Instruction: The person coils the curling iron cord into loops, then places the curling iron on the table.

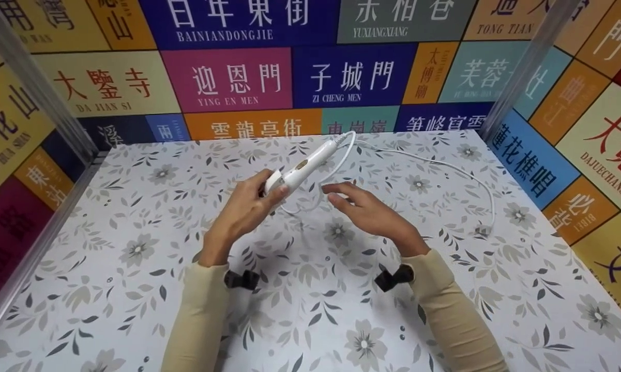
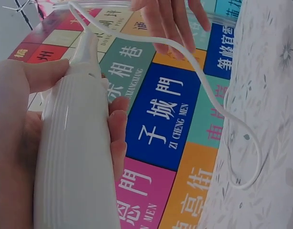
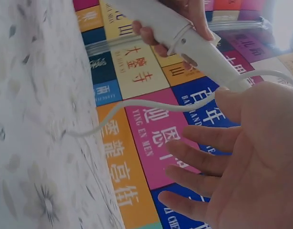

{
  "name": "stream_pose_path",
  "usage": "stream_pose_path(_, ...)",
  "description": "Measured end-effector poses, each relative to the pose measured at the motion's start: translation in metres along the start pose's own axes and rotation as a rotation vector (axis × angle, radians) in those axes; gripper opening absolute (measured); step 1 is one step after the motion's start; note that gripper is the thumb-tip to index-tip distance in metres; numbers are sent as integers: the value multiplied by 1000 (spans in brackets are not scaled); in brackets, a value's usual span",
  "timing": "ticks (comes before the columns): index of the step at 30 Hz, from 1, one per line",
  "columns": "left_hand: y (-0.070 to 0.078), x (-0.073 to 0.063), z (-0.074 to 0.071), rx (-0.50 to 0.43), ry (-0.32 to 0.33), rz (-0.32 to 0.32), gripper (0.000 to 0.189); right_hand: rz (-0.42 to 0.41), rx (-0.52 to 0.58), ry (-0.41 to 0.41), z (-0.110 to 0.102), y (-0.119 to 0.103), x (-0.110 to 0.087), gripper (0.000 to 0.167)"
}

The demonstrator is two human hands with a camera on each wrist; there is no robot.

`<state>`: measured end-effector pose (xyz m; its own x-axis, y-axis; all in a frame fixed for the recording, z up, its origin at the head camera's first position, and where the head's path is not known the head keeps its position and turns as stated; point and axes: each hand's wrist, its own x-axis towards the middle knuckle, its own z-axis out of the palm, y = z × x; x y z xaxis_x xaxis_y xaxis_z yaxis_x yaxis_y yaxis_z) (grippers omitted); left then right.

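Beige L sleeve [image 1: 194, 315] is nearest us, below & L of the white device [image 1: 318, 153], our landmark; fabric looks soft, slightly creased. Past its cuff, our L hand [image 1: 242, 206] grips the device's wider part, thumb one side, fingers the other. Device is up off the floral tabletop [image 1: 284, 336], tilted, cord end up & to the R. To do this well, we'd best support it by that wide part, thumb clear of the tan panel [image 1: 302, 165], & leave the cord slack w/o kinks. It's a long tapering tube, smooth, prob. plastic, w/ fine ribs on one face & a collar partway. White cord [image 3: 146, 102], thin, round & bendy, loops off its narrow end, then curves along the tabletop R of the device. Just R of the device, our R hand [image 1: 367, 209] is unclosed, fingers spread & slightly bent, not gripping; can't tell if it touches the cord. R sleeve [image 1: 460, 315], same beige, is below & R of the device.
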<state>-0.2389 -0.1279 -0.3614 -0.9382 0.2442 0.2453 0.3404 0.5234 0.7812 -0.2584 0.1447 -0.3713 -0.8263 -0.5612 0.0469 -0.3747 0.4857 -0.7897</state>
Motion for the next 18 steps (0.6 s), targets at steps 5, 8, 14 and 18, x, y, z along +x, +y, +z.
stream_pose_path(5, 0, 1, 1, 2, 9, 48, 38, -72, 136, -54, 4, 3, 9, 45)
stream_pose_path(8, -1, 0, 1, -15, 7, 47, 36, -131, 220, -96, 6, 11, 13, 39)
stream_pose_path(14, -4, -3, -5, -90, -30, 27, 35, -146, 375, -122, 6, 25, 16, 35)
stream_pose_path(18, -3, -4, -10, -80, -95, 69, 30, -63, 376, -58, 4, 32, 18, 35)
